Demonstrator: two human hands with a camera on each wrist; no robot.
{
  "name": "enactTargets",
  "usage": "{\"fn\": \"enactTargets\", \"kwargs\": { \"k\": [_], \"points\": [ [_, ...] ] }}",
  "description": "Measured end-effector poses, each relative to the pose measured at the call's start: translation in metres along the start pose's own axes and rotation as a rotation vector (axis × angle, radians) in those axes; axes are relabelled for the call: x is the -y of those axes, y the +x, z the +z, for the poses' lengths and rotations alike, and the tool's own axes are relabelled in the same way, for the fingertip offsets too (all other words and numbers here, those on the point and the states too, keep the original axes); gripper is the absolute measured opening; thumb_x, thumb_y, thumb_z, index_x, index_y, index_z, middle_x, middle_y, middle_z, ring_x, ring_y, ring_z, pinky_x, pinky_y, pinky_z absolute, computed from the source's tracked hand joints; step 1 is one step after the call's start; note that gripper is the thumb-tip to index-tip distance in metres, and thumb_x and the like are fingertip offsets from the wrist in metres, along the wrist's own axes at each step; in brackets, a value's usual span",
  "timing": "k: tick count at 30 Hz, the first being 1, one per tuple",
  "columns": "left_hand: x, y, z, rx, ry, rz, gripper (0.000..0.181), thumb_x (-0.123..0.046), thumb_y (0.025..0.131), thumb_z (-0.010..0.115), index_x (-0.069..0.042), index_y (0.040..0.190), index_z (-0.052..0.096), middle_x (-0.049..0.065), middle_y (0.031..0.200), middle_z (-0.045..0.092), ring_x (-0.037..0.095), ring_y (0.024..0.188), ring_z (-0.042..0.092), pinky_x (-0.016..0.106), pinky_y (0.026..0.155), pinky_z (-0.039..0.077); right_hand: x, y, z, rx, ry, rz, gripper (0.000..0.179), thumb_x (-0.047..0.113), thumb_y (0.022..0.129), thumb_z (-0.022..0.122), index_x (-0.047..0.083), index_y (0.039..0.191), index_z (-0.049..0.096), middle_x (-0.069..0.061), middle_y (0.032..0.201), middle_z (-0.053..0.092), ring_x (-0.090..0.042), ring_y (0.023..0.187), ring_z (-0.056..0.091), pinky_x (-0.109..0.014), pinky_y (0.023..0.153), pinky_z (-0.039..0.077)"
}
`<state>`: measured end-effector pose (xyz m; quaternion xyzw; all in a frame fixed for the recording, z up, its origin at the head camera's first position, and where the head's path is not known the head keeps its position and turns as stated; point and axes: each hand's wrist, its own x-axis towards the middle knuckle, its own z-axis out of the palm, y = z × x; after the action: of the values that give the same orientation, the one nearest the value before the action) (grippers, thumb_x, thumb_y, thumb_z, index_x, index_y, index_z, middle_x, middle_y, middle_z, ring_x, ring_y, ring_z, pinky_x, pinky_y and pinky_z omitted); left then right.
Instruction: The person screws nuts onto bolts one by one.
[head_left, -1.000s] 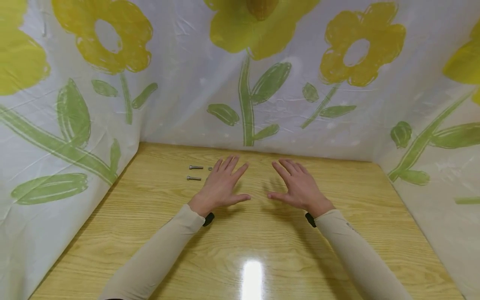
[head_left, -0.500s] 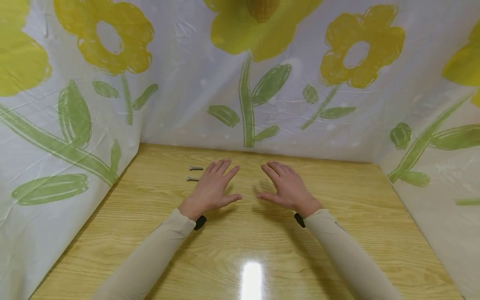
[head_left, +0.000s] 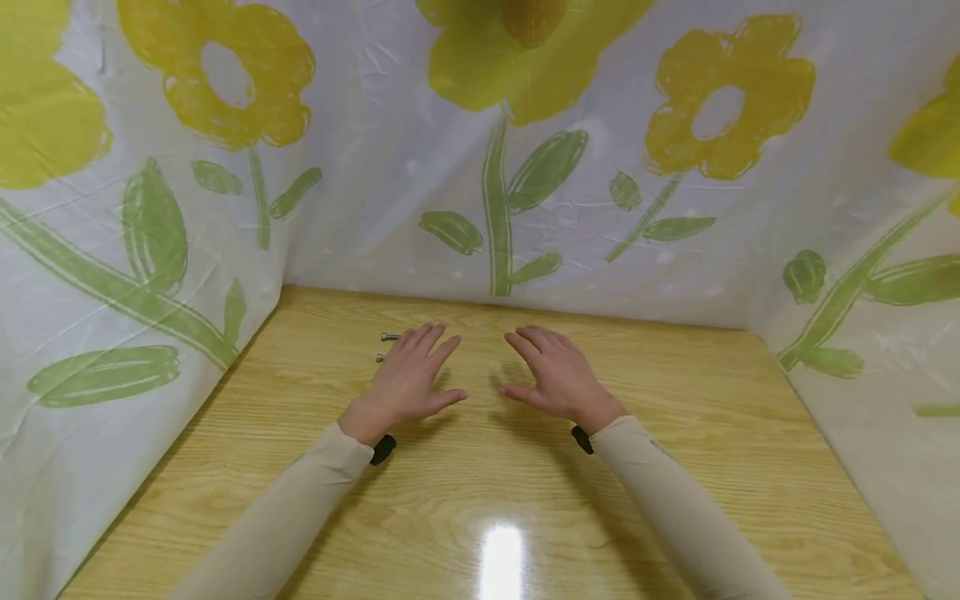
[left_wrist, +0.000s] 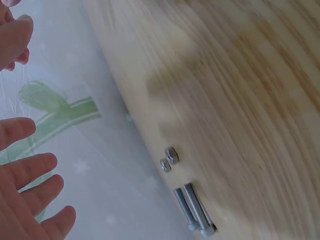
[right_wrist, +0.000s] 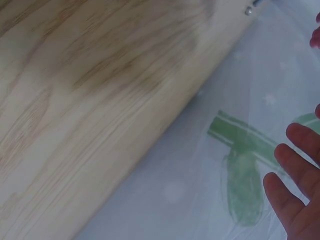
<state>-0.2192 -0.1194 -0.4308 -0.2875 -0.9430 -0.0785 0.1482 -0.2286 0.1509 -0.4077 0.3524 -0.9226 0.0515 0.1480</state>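
Note:
My left hand [head_left: 405,379] hovers over the wooden table with fingers spread and straight, holding nothing. In the head view it overlaps two metal bolts [head_left: 388,337], so only their head ends show. The left wrist view has both bolts [left_wrist: 200,210] lying side by side, with two small nuts [left_wrist: 171,155] near their tips. My right hand [head_left: 558,379] is also spread above the table, its thumb pointing toward the left hand and nothing in its grasp. At the top of the right wrist view one nut [right_wrist: 248,10] shows near the table edge.
The wooden table [head_left: 465,492] reaches back to a white sheet [head_left: 360,208] printed with yellow flowers, which also rises along the left and right sides. A bright light reflection [head_left: 502,558] lies on the table's near part.
Both hands have moved to the left and slightly nearer, staying spread. The left hand now covers the nuts and most of the bolts in the head view.

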Motion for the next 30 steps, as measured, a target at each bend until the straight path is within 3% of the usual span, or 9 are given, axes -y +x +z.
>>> {"fn": "enactTargets", "kwargs": {
  "k": [17, 30],
  "points": [
    [0.021, -0.018, -0.005, 0.026, -0.05, -0.053, 0.079, -0.056, 0.082, 0.068, -0.009, 0.142, 0.045, 0.019, 0.146, 0.038, 0.037, 0.136, 0.03, 0.053, 0.11, 0.024, 0.015, 0.02, 0.007, 0.04, 0.025, 0.002, 0.077, 0.062, 0.086, 0.059, 0.012, 0.143, 0.044, -0.01, 0.141, 0.046, -0.028, 0.131, 0.041, -0.048, 0.106, 0.035],
    [0.039, -0.028, -0.009, -0.028, -0.044, -0.043, 0.075, -0.051, 0.079, 0.074, -0.01, 0.137, 0.049, 0.02, 0.141, 0.043, 0.037, 0.132, 0.036, 0.052, 0.108, 0.027, 0.027, 0.033, 0.013, 0.032, 0.025, -0.044, 0.074, 0.06, 0.086, 0.06, 0.012, 0.141, 0.046, -0.008, 0.135, 0.051, -0.026, 0.127, 0.045, -0.046, 0.103, 0.038]
  ]
}}
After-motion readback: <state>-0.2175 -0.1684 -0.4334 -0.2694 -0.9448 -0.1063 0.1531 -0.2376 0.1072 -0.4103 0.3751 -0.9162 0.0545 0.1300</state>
